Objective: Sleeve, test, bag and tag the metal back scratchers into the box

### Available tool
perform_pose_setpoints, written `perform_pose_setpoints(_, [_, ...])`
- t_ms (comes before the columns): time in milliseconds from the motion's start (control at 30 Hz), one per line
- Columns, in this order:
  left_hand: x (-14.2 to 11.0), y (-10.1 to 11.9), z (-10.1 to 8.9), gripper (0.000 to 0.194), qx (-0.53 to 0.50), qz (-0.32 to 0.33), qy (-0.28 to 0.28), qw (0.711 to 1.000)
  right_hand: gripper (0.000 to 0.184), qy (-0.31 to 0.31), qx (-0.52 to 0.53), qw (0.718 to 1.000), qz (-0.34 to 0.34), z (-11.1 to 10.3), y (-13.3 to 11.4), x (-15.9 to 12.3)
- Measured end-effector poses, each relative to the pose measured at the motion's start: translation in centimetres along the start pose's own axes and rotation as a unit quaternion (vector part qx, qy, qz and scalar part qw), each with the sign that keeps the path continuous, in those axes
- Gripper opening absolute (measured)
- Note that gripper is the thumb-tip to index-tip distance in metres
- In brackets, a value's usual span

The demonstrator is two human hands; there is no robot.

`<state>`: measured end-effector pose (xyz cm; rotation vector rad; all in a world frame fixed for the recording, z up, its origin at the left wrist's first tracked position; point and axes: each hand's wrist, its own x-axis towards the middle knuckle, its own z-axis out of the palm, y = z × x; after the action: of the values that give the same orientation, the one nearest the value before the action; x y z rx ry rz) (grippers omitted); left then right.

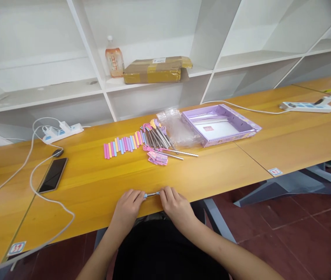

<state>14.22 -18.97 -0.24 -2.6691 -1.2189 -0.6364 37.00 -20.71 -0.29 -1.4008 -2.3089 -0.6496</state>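
Near the front edge of the table, both hands grip one thin back scratcher (152, 194) with a metal rod and light-blue ends. My left hand (130, 200) is closed around its left end, and my right hand (172, 200) is closed around its right end. Only a short stretch of rod shows between them. Farther in lies a pile of metal-rod back scratchers (157, 136) with small hand-shaped heads in pink, orange and purple. A row of pink, yellow, blue and purple grip sleeves (123, 144) lies left of the pile. Small pink printed cards (157, 158) are stacked in front.
An open purple box (226, 136) stands right of the pile, beside clear plastic wrapping (179, 128). At left are a phone (53, 175), a power strip (63, 133) and loose white cables. Another power strip (308, 107) lies at right. The shelf holds a bottle (114, 62) and a taped carton (156, 72).
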Motion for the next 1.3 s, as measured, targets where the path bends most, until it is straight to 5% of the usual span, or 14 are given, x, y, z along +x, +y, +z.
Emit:
perform_pose_setpoints(633, [0.3,-0.1,0.7,0.02,0.011,-0.038,-0.002,0.999,0.009,-0.05,0.096,0.994,-0.021,0.1,1.5,0.1])
perform_pose_setpoints(800, [0.2,-0.1,1.0,0.018,0.02,-0.043,0.013,0.999,0.026,-0.089,0.192,0.976,0.047,-0.7,9.2,5.3])
perform_pose_setpoints(900, [0.2,-0.2,1.1,0.017,0.026,-0.044,0.013,0.999,0.032,-0.124,0.075,0.969,0.202,1.5,15.9,10.7])
perform_pose_setpoints(1000, [0.1,-0.3,1.2,0.019,0.03,-0.045,0.018,0.998,0.041,-0.207,0.013,0.932,0.298,4.7,20.5,14.9])
perform_pose_setpoints(1133, [0.0,-0.4,1.3,0.02,0.018,-0.055,0.015,0.998,0.045,-0.266,0.006,0.909,0.321,7.6,22.4,17.0])
perform_pose_setpoints(1300, [-0.1,-0.6,1.4,0.021,-0.009,-0.06,0.01,0.998,0.033,-0.254,0.001,0.913,0.318,7.7,22.9,17.0])
